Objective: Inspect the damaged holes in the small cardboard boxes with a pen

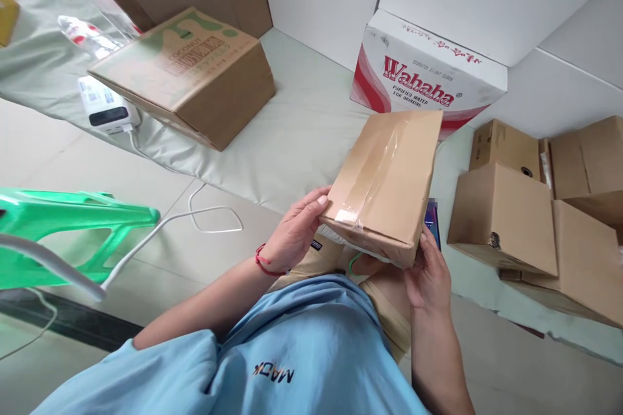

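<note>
Between my two hands is a small brown cardboard box (379, 175), tilted, with clear tape running along its upper face. My left hand (299, 227) grips its near left corner, thumb on top and fingers underneath. At the near right corner, my right hand (431, 272) holds the box from the side and below; some of its fingers are hidden. Just behind the right hand, a phone (432, 224) with a lit screen is partly covered by the box. Beyond the box stands a white and red Wahaha water carton (428, 71).
A coconut carton (195, 71) lies on the pale green sheet (302, 123) beside a white power bank (109, 107) with a cable. Several brown boxes (506, 214) are stacked at right. A green plastic stool (82, 233) and a grey-white bent tube (53, 262) are at left.
</note>
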### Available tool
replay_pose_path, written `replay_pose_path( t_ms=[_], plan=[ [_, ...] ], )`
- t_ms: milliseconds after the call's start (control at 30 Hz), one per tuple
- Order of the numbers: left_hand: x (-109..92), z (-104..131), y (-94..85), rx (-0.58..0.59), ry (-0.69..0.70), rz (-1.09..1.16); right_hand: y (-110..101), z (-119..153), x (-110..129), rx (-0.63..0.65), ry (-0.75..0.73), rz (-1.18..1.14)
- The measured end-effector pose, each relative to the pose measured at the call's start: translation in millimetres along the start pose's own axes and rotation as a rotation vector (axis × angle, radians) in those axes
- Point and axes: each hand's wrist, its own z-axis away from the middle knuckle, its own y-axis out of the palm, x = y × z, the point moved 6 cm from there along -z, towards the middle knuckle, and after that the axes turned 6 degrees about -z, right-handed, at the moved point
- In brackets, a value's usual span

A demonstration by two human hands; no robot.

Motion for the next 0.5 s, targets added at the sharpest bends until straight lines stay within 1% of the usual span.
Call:
replay_pose_path(
  t_ms=[100, 167, 233, 333, 400, 433, 500],
  plan=[
    [-16.9, -2.7, 2.4, -0.09, 0.04, -0.056, 5.7, 3.5, 0.0, 0.024, 0.036, -0.046],
    [-28.3, -4.7, 7.8, -0.11, 0.035, -0.11, 6.1, 3.6, -2.1, 0.019, 0.054, -0.074],
    [-41.2, -6.3, 18.4, -0.065, 0.065, -0.213, 6.2, 1.4, -4.7, 0.03, 0.064, -0.093],
    [-58.0, -6.3, 36.7, 0.024, 0.175, -0.449, 5.3, -3.4, -8.2, 0.045, 0.069, -0.093],
    [-60.6, -5.1, 45.6, 0.081, 0.209, -0.546, 3.6, -5.4, -9.2, 0.039, 0.057, -0.088],
    [-59.2, -4.4, 48.9, 0.123, 0.215, -0.551, 2.4, -5.7, -8.6, 0.032, 0.035, -0.091],
    [-53.5, -2.9, 52.2, 0.216, 0.231, -0.487, 2.6, -5.0, -6.5, 0.054, -0.015, -0.092]
  ],
)
